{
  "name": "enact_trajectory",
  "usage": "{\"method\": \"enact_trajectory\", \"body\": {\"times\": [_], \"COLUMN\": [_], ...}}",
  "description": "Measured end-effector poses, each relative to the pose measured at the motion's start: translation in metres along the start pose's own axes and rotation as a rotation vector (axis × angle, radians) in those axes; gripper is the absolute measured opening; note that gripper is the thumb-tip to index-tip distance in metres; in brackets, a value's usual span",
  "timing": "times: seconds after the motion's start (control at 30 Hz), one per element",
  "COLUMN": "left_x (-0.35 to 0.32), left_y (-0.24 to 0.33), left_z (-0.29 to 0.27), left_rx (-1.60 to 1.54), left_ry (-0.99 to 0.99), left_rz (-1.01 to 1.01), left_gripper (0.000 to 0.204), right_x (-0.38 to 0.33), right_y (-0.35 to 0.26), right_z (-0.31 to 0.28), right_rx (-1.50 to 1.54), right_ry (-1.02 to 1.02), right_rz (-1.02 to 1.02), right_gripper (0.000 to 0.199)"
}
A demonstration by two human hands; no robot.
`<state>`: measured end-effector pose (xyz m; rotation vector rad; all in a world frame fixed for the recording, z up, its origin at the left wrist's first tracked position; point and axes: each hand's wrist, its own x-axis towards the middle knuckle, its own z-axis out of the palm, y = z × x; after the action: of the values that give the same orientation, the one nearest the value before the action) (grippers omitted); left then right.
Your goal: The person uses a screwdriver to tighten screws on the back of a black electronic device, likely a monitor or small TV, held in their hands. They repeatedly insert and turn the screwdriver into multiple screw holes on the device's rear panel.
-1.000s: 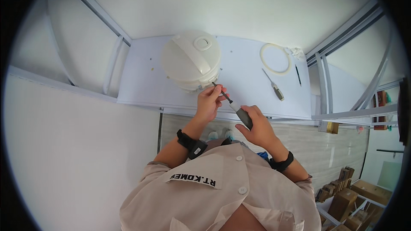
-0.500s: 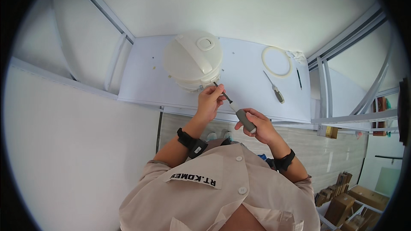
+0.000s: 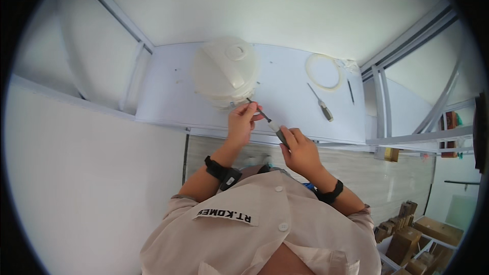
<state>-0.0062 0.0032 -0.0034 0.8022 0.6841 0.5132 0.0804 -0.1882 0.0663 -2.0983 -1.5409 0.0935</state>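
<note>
A cream, rounded rice cooker (image 3: 216, 69) with a lid handle stands on the white table. My right hand (image 3: 301, 154) is closed round the grey handle of a screwdriver (image 3: 281, 135), back of the hand upward. The tool slants up and left, its tip at the cooker's near side, where the exact contact is too small to make out. Close to that tip, my left hand (image 3: 241, 125) pinches the dark shaft between thumb and fingers. A second screwdriver (image 3: 325, 111) with a grey handle lies to the right on the table.
A pale ring (image 3: 340, 74) lies at the table's back right, beside a crumpled white piece (image 3: 351, 64) and a thin black rod (image 3: 350, 91). Small dark bits (image 3: 177, 70) dot the table (image 3: 163, 97). Metal frame posts (image 3: 381, 102) rise at the right; cardboard boxes (image 3: 402, 244) sit lower right.
My right hand has rolled over the screwdriver handle, and its fingers now cover more of it. The left hand still pinches the shaft. The whole view has shifted slightly.
</note>
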Motion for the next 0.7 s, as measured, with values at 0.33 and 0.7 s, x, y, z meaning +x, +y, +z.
{"method": "enact_trajectory", "body": {"times": [0.33, 0.7], "left_x": [0.003, -0.003], "left_y": [0.002, 0.021], "left_z": [0.001, 0.005], "left_rx": [0.011, 0.117], "left_ry": [0.038, 0.066], "left_rz": [0.009, 0.000], "left_gripper": [0.022, 0.027], "right_x": [0.003, 0.005], "right_y": [0.023, 0.013], "right_z": [0.007, -0.004], "right_rx": [1.228, 0.552], "right_ry": [-0.343, -0.254], "right_rz": [0.551, 0.350], "right_gripper": [0.037, 0.042]}}
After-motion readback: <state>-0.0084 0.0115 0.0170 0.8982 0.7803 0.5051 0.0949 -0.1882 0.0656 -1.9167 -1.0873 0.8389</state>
